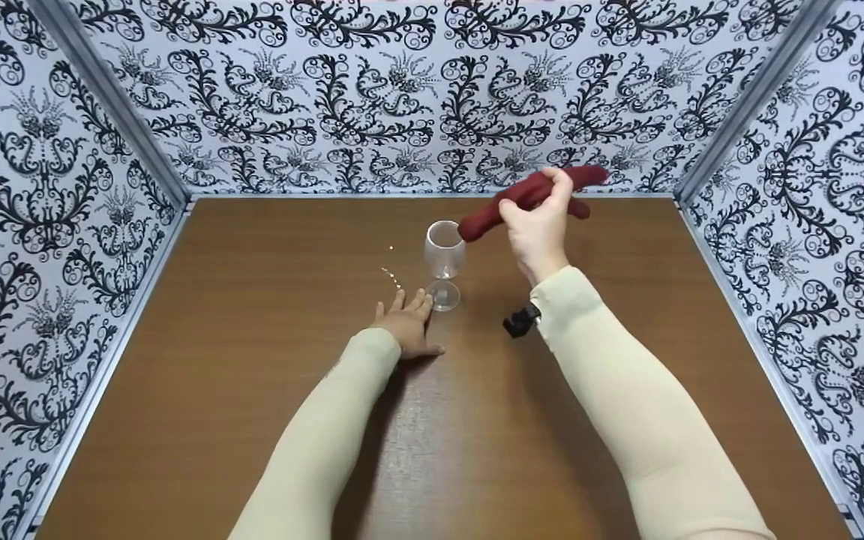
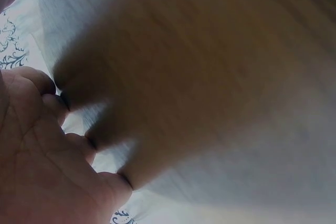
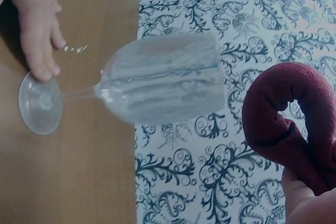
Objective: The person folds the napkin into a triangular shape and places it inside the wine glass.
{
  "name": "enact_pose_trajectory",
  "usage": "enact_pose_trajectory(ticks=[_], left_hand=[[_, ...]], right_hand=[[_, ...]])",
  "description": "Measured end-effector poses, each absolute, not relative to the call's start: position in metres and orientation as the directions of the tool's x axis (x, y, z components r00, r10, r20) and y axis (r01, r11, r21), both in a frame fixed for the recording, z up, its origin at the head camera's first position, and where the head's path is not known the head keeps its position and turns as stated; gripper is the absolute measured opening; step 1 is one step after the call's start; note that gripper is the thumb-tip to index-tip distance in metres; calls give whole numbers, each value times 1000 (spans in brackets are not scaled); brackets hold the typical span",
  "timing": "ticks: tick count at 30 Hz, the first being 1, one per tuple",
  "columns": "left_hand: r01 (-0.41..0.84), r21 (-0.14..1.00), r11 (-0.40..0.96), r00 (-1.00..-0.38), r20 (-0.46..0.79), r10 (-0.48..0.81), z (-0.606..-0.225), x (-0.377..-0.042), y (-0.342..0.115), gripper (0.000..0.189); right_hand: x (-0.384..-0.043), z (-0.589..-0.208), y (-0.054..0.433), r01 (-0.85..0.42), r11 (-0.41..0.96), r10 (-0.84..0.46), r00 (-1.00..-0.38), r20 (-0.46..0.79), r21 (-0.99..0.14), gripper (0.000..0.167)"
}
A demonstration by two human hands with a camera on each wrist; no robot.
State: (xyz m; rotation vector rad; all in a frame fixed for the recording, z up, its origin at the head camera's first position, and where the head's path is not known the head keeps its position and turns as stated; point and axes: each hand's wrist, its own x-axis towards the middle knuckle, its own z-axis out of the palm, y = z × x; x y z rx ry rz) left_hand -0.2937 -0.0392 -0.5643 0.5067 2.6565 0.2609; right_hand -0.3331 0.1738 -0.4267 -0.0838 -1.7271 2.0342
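Observation:
A clear wine glass [image 1: 445,251] stands upright near the middle of the table, its bowl looking streaked or wet in the right wrist view. My left hand [image 1: 406,328] lies palm down with fingers spread, its fingertips at the edge of the glass's round foot [image 3: 40,103]. In the left wrist view the fingers [image 2: 113,187] are straight and bear on the tabletop. Above and right of the glass, my right hand [image 1: 541,229] grips a dark red cloth [image 3: 286,114], bunched into a thick roll. One end of the roll appears close to the glass rim.
Small white drops [image 1: 391,275] lie on the brown wooden table [image 1: 267,300], left of the glass. Patterned black-and-white panels [image 1: 372,97] enclose the back and both sides, with grey metal posts at the corners. A small black device [image 1: 520,321] sits at my right wrist.

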Motion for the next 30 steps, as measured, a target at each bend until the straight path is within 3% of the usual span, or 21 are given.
enact_pose_trajectory(ticks=[7,18,26,30], left_hand=[[321,242,916,-849,-354,391,-567,-295,-39,107],[325,239,915,-852,-347,393,-568,-294,-39,107],[314,262,912,-848,-355,394,-571,-296,-40,108],[295,287,911,-839,-380,391,-576,-301,-40,109]], right_hand=[[-337,-422,157,-336,-91,350,-892,286,-937,71],[-343,-431,142,-350,96,244,-900,363,-932,69],[-344,-436,139,-384,377,143,-875,463,-843,37],[-346,-437,138,-374,445,115,-877,466,-814,31]])
